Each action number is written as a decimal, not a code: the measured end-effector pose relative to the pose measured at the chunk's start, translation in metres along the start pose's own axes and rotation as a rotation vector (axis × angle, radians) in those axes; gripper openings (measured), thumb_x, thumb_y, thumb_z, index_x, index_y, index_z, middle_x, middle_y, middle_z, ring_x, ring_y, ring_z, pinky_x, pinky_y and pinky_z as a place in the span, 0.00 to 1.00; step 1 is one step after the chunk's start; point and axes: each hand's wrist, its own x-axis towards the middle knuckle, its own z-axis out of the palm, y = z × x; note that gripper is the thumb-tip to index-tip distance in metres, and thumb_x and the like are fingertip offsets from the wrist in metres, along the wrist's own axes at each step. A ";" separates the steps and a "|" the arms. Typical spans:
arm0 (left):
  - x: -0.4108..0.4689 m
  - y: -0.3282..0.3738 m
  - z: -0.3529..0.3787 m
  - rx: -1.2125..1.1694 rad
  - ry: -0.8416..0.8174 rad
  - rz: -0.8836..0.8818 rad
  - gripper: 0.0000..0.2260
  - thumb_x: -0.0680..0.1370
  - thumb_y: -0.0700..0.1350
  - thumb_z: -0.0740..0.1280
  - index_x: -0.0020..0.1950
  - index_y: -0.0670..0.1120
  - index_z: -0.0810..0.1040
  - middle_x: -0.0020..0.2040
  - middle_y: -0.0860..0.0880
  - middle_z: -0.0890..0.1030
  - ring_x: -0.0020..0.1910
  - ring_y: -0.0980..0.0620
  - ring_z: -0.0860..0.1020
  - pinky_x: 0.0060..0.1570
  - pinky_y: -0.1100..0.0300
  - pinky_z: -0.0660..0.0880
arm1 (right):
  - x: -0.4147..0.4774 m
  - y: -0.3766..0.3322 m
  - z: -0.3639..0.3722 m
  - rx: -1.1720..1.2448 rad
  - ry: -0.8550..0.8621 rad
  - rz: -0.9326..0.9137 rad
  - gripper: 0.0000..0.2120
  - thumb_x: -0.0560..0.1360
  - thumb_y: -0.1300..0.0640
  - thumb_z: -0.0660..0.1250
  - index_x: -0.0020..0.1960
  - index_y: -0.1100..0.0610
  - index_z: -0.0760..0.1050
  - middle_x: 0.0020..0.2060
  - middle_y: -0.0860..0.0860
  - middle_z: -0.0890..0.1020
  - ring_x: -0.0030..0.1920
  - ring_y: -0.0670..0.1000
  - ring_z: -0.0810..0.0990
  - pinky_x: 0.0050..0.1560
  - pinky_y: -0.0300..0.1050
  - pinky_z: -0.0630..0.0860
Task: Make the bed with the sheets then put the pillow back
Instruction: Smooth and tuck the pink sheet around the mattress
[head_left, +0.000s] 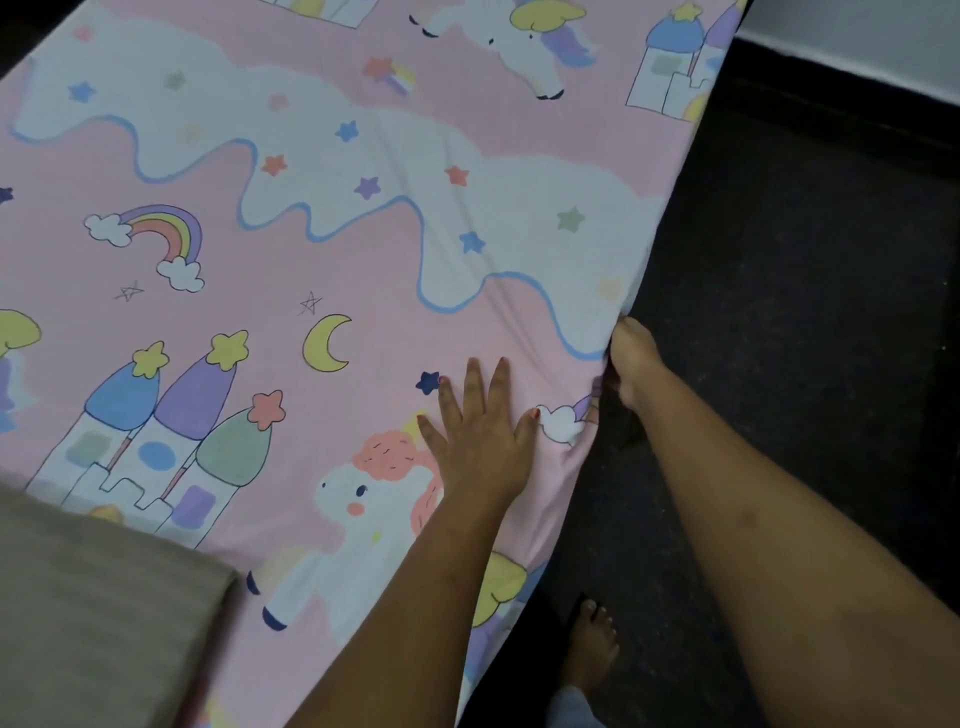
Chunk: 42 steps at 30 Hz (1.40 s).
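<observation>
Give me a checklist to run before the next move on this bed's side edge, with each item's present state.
1. Sheet pinned: ok, left hand presses flat on the pink unicorn-print fabric sheet.
2. Edge held: ok, right hand grips the sheet's side edge.
3. Surface smooth: not ok, creases run toward the right hand.
4. Edge tucked under: cannot tell, hidden.
5. Beige fabric pillow clear of both hands: ok.

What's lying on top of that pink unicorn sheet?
The left hand presses flat on the sheet, and a beige pillow covers its near corner. Whatever lies beneath is hidden.
</observation>
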 end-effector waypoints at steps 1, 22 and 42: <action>0.005 0.006 -0.001 0.002 -0.002 -0.003 0.27 0.81 0.60 0.48 0.77 0.57 0.41 0.78 0.53 0.39 0.76 0.44 0.37 0.71 0.38 0.41 | 0.003 0.000 -0.001 -0.015 -0.001 -0.030 0.16 0.81 0.52 0.58 0.64 0.57 0.74 0.56 0.53 0.80 0.56 0.53 0.78 0.57 0.49 0.77; 0.109 0.104 -0.019 -0.061 0.028 -0.131 0.29 0.80 0.61 0.47 0.77 0.57 0.38 0.78 0.53 0.38 0.76 0.42 0.37 0.70 0.36 0.44 | 0.089 -0.090 -0.033 -0.093 -0.060 0.014 0.12 0.81 0.54 0.53 0.44 0.54 0.71 0.39 0.52 0.74 0.37 0.48 0.71 0.36 0.41 0.68; 0.234 0.169 -0.062 -0.032 -0.030 -0.016 0.29 0.81 0.61 0.46 0.77 0.56 0.38 0.78 0.52 0.37 0.76 0.43 0.36 0.71 0.37 0.40 | 0.167 -0.183 -0.053 -0.158 -0.042 0.010 0.11 0.81 0.53 0.54 0.54 0.53 0.74 0.53 0.52 0.79 0.53 0.52 0.76 0.50 0.48 0.75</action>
